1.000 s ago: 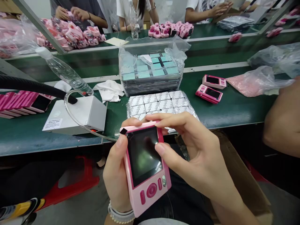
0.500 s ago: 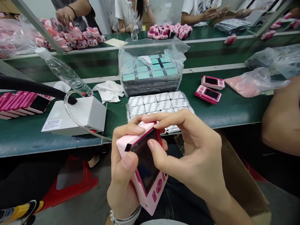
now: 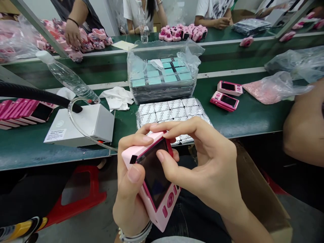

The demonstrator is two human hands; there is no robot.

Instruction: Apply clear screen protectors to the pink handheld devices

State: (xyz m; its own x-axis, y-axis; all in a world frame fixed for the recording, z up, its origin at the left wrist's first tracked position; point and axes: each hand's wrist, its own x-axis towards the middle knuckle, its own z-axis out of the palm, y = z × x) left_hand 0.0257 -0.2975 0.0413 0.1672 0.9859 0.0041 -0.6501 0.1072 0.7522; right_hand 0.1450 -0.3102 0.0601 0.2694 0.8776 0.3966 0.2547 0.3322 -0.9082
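Tilted since earlier: pink device (image 3: 158, 187) beside front edge of counter (image 3: 255, 116).
Left hand (image 3: 133, 192), right hand (image 3: 206, 165) clasp it; screen (image 3: 153, 173) partly hidden.

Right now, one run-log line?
left hand: holds pink device | right hand: thumb over screen, fingers at device's top corner | bench: more pink devices

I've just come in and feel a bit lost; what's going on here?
A person's left hand holds a pink handheld device tilted, while the right hand has its index finger at the upper corner and its thumb over the dark screen. Two similar devices lie on the green bench, right of a wrapped pack of white printed squares.
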